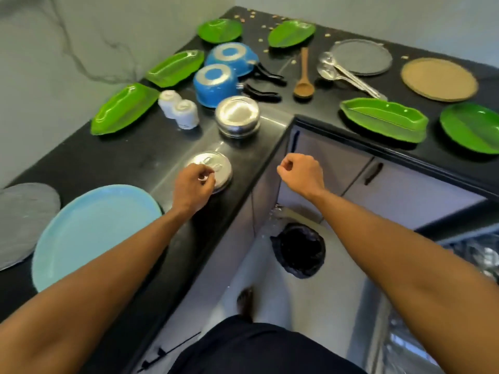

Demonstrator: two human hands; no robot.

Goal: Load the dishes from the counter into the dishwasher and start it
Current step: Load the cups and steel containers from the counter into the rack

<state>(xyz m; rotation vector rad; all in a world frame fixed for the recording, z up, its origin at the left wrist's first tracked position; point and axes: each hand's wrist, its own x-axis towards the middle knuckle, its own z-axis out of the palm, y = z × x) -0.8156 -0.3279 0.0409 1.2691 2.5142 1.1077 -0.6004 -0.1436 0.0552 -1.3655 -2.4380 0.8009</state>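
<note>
The left grip (pixel 193 182) sits over the near-left part of a small round steel dish (pixel 213 167) that lies flat on the black surface (pixel 135 160), close to its front edge by the inner corner. Its fingers are curled, with the tips of thumb and forefinger down on the dish's near rim. Whether they actually pinch the metal or only touch it cannot be told. The rest of the dish shows beyond and to the right of the knuckles.

The right grip (pixel 301 171) hangs in the air off the surface's edge, level with the dish and well to its right, in front of the grey cabinet doors (pixel 334 163). Its fingers are folded into a loose fist with nothing in them.

Just behind the dish stands a stack of upturned steel bowls (pixel 237 116), then two blue pans (pixel 216 85), bottoms up, with black handles pointing right. Two white cups (pixel 178 106) stand upside down to their left. Green leaf-shaped plates (pixel 124 109) fan along the wall side. A light blue plate (pixel 94 233) lies near the left forearm, with a grey slate plate (pixel 24 222) beside it.

On the right-hand run of the surface lie a wooden spoon (pixel 303 76), steel ladles (pixel 345 74), a grey round plate (pixel 361 56), a brown round plate (pixel 438 79) and a green leaf tray (pixel 383 120).

Below, on the floor, stands a bin with a black liner (pixel 299 249).
</note>
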